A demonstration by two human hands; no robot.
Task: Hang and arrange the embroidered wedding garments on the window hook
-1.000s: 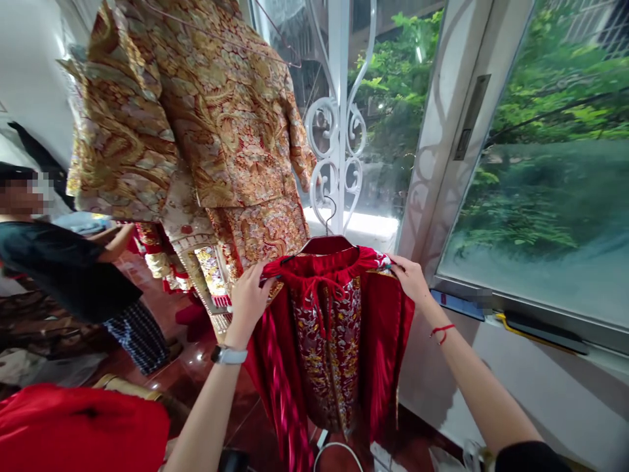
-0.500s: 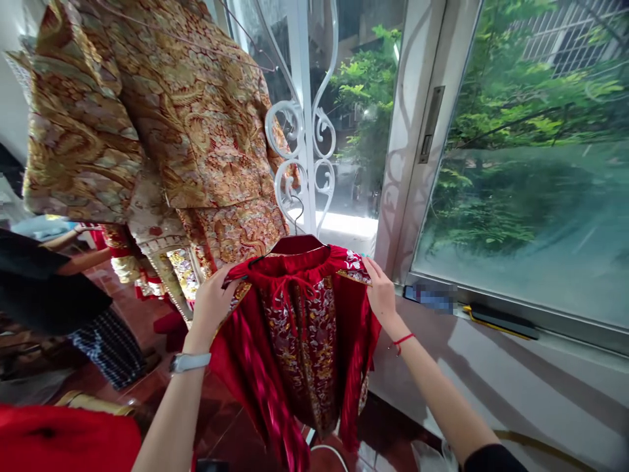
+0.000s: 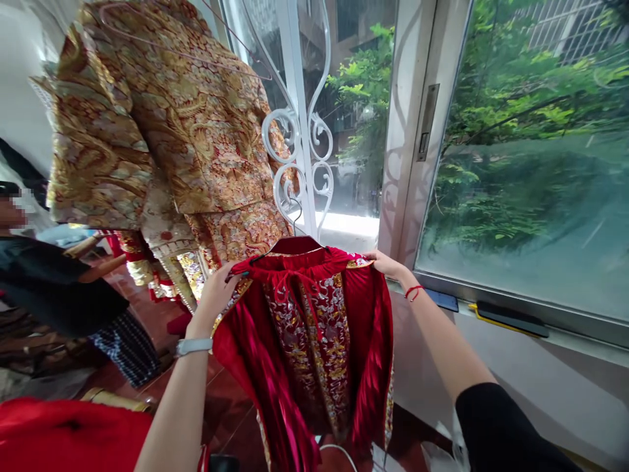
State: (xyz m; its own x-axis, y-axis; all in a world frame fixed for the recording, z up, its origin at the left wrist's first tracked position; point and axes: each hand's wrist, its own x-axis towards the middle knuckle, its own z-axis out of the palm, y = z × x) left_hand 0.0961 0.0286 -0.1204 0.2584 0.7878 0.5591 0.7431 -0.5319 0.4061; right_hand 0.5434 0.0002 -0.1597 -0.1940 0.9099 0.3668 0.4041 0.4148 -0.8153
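A red embroidered jacket [image 3: 307, 341] with a tied cord at its neck hangs on a dark hanger [image 3: 296, 244] in front of me. My left hand [image 3: 219, 292] grips its shoulder on the left, fingers closed over the gold-trimmed cloth. At the opposite shoulder my right hand [image 3: 386, 263] pinches the fabric, thumb and fingers together. The garment hangs upright, its long sleeves drooping on both sides. Behind it hangs a larger gold brocade garment [image 3: 196, 131], which neither hand touches.
White scrolled ironwork [image 3: 299, 131] stands before the window. A phone [image 3: 439, 299] and a dark yellow-edged object [image 3: 511, 319] lie on the sill. Another person [image 3: 63, 282] in black is at left, near more hanging garments. Red cloth [image 3: 69, 436] fills the lower left.
My right hand has shifted outward and up slightly, spreading the jacket's right shoulder wider. The sleeve on that side swings outward. My left hand keeps its hold.
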